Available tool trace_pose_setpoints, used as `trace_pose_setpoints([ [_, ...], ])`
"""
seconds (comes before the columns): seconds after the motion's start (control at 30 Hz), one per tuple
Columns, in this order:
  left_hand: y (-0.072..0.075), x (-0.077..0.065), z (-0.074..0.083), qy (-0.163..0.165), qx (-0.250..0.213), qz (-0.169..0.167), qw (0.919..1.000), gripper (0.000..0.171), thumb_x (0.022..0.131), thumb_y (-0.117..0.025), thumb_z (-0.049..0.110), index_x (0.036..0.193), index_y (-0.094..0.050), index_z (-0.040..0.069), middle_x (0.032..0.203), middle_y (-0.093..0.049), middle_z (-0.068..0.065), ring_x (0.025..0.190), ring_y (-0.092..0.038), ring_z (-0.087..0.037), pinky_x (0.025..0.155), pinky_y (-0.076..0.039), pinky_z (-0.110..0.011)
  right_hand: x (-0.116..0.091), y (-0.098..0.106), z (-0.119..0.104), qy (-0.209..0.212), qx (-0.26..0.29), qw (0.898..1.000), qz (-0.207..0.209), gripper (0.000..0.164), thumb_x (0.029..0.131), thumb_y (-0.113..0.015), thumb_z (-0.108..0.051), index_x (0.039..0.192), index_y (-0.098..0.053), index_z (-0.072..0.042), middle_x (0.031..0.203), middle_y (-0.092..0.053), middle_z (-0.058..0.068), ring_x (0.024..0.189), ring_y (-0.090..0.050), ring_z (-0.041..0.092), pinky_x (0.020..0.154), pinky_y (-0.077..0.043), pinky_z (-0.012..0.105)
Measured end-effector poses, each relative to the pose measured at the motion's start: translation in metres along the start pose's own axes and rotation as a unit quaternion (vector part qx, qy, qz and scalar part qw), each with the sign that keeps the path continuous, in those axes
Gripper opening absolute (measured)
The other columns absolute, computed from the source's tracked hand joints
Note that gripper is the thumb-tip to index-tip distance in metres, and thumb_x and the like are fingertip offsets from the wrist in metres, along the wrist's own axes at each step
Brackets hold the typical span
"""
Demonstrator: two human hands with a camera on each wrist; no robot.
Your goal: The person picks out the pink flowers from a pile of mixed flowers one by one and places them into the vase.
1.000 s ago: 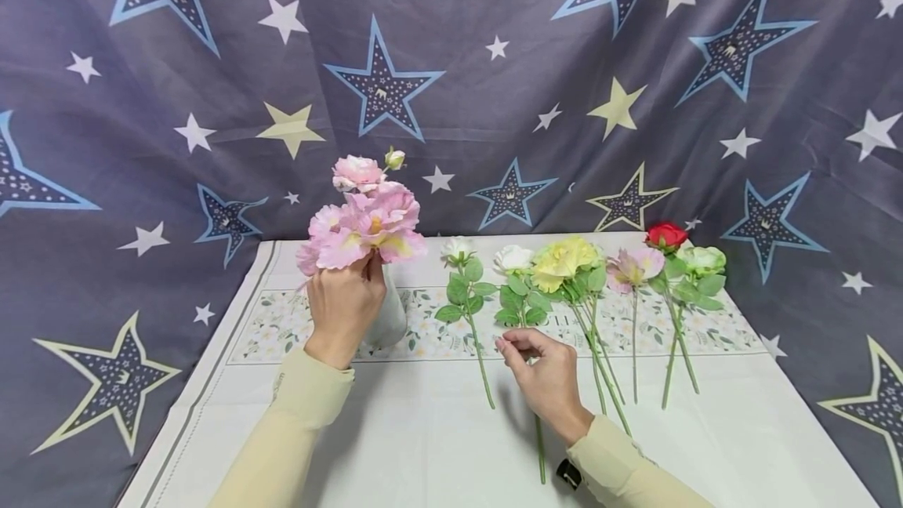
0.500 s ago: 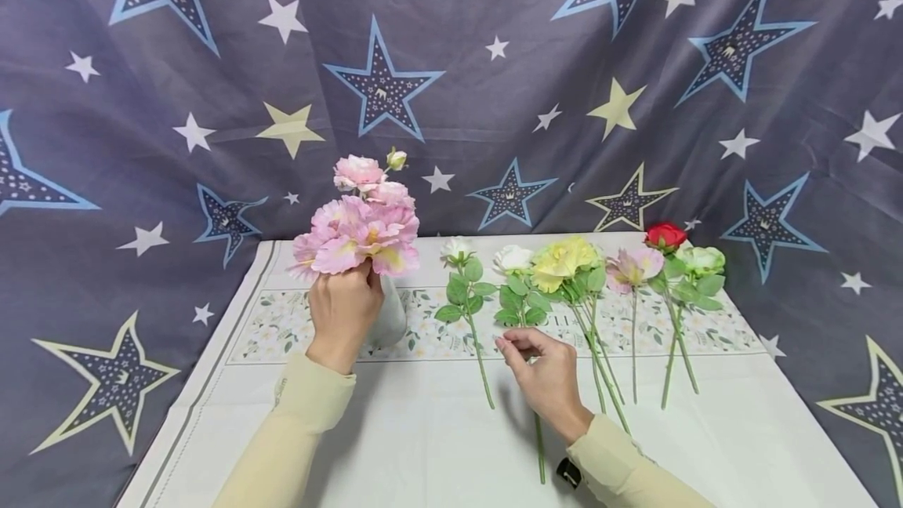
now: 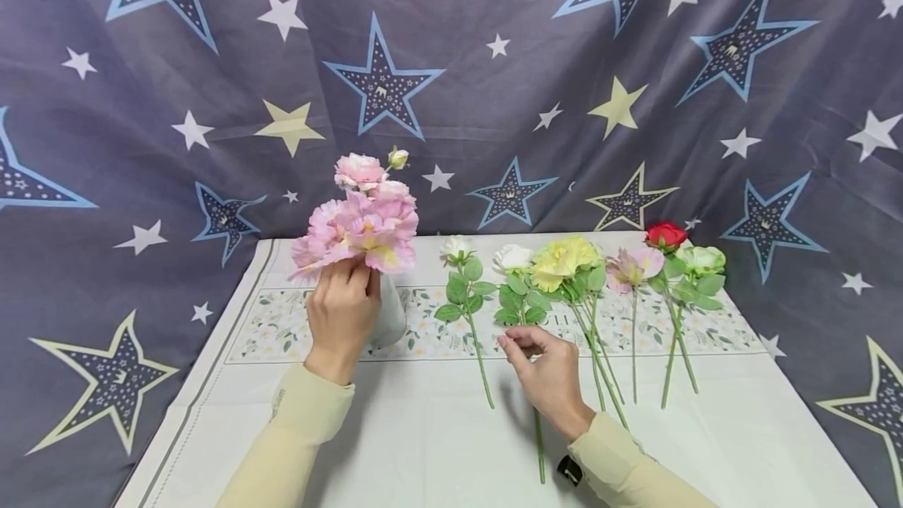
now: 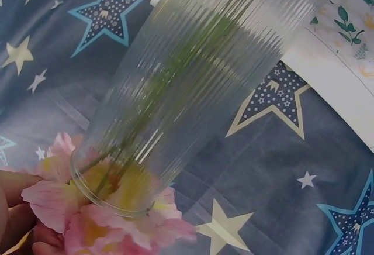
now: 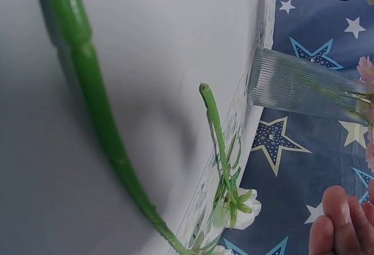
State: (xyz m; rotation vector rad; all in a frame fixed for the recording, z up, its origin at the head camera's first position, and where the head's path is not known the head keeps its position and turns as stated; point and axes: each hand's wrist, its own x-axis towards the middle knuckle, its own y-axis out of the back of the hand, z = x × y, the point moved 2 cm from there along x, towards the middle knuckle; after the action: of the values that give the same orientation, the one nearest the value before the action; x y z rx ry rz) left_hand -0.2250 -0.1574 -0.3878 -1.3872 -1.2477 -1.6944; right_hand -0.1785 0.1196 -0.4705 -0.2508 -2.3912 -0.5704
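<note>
A ribbed clear glass vase [image 3: 390,321] stands at the left with pink flowers [image 3: 367,226] and a small bud [image 3: 398,158] rising from it; green stems show through the glass [image 4: 193,85] in the left wrist view. At the vase mouth my left hand [image 3: 342,320] pinches a pink flower [image 4: 58,202] just below its petals, though its grip is partly hidden. My right hand [image 3: 546,375] hovers above the stem of a white rose [image 3: 513,259], fingers loosely curled, nothing seen between them. In the right wrist view its fingers [image 5: 342,223] stay apart from the stems.
Right of the vase lie another white rose [image 3: 457,249], a yellow flower [image 3: 564,261], a pale pink flower [image 3: 635,266], a red rose [image 3: 665,236] and a light green flower [image 3: 703,260]. A white tablecloth [image 3: 423,429] covers the table; a starry curtain [image 3: 451,85] hangs behind.
My left hand has shifted slightly left at the vase mouth, and the pink petals have turned and settled a little lower and leftward. The right hand stays almost still.
</note>
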Motion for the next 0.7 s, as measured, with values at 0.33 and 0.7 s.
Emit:
trace_pose_setpoints([
  [0.33, 0.005, -0.007, 0.014, -0.045, -0.051, 0.036, 0.9970, 0.010, 0.080, -0.074, -0.002, 0.088, -0.070, -0.005, 0.083, -0.066, -0.016, 0.072, -0.063, -0.037, 0.062, -0.057, -0.045, 0.000, 0.001, 0.004, -0.006, -0.008, 1.000, 0.004, 0.010, 0.083, -0.084, -0.002, 0.090, -0.077, -0.003, 0.079, -0.076, 0.004, 0.063, -0.068, 0.008, 0.058, -0.056, 0.019],
  [0.7, 0.004, -0.019, 0.034, -0.071, -0.079, 0.021, 0.9942, 0.016, 0.094, -0.068, 0.014, 0.091, -0.074, -0.001, 0.080, -0.067, -0.012, 0.063, -0.060, -0.028, 0.053, -0.056, -0.038, 0.004, 0.006, 0.005, -0.008, -0.015, 1.000, 0.010, 0.010, 0.083, -0.084, -0.002, 0.089, -0.077, -0.003, 0.078, -0.076, 0.005, 0.063, -0.068, 0.010, 0.056, -0.055, 0.018],
])
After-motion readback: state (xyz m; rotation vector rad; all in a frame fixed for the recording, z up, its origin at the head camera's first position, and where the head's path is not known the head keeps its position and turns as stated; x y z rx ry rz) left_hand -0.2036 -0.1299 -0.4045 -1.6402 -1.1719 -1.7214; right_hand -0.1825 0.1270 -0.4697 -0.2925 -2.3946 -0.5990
